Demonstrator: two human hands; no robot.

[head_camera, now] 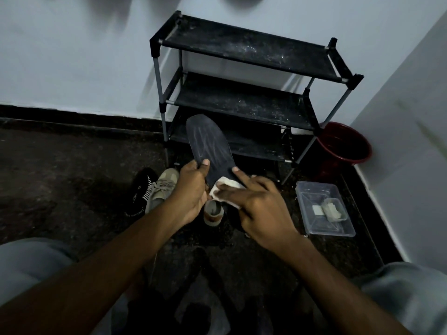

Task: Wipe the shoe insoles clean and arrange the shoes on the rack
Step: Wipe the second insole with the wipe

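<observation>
Hands (191,189) (256,206) hold insole (208,141), cloth (227,185), toe toward rack (242,49)

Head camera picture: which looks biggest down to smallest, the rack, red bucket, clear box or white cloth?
Biggest: rack.
Then red bucket and clear box, about alike; can't rank them.
Smallest: white cloth, partly hidden.

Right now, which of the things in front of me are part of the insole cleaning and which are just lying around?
Job in hand: insole in the left hand; white cloth in the right hand; beige sneakers; black shoe; shoe rack.
Lying about: red bucket; clear plastic tub.
</observation>
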